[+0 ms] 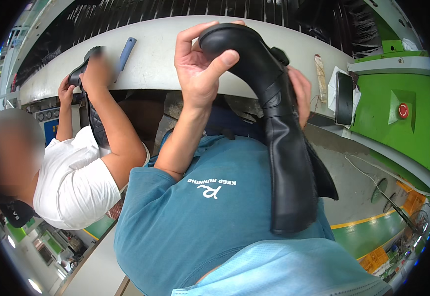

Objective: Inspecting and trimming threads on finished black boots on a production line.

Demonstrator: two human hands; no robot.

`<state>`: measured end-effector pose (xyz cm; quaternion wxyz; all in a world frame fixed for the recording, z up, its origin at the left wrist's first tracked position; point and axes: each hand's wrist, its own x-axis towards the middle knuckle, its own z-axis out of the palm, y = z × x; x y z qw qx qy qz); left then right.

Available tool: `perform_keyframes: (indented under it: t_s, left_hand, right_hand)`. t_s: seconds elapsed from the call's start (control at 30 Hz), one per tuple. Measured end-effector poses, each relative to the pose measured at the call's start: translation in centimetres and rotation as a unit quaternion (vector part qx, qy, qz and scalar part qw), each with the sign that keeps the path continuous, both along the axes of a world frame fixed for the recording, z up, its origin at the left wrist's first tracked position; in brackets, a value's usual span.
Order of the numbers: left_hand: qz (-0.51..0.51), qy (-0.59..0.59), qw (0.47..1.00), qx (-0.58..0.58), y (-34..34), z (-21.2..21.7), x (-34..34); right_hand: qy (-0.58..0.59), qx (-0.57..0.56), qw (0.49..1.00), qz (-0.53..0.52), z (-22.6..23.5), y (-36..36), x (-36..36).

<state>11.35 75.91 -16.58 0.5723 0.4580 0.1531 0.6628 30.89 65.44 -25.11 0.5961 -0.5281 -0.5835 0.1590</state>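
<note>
A tall black leather boot (272, 98) is held up in front of my chest, its toe up over the pale work surface and its shaft hanging down toward me. My left hand (200, 64) grips the toe, thumb on the upper and fingers round behind the sole. Round the ankle runs a strap. My right hand (300, 93) holds the far side of the boot near the heel and ankle; most of it is hidden behind the leather. The shaft's top gapes at the lower right, where a flap stands away.
A pale curved work surface (156, 64) spans the far side. A blue-handled tool (126, 54) lies on it. To the left, a co-worker in a white shirt (79, 177) handles another black boot (79, 71). At right are a phone (344, 98) and a green machine (388, 128) with a red button (403, 111).
</note>
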Motion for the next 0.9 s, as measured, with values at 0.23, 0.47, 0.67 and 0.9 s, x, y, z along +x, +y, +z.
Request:
perform_keyframes:
  t_s: [0.23, 0.47, 0.67, 0.9]
  left_hand:
    - [-0.061, 0.274, 0.960, -0.007, -2.7, 0.2, -4.2]
    - [-0.029, 0.281, 0.957, 0.063, -3.4, -1.1, -4.4]
    - [-0.011, 0.285, 0.954, 0.089, -3.3, -1.7, -4.6]
    - [-0.009, 0.309, 0.951, -0.011, -4.2, -2.9, -5.4]
  right_hand:
    - [0.101, -0.042, 0.992, 0.062, 3.8, 1.2, 7.0]
    - [0.036, -0.041, 0.993, 0.106, 4.9, 1.6, 8.2]
    - [-0.182, 0.068, 0.977, 0.083, 5.3, 2.4, 7.1]
    - [-0.281, 0.021, 0.950, 0.136, 9.4, 3.2, 5.4]
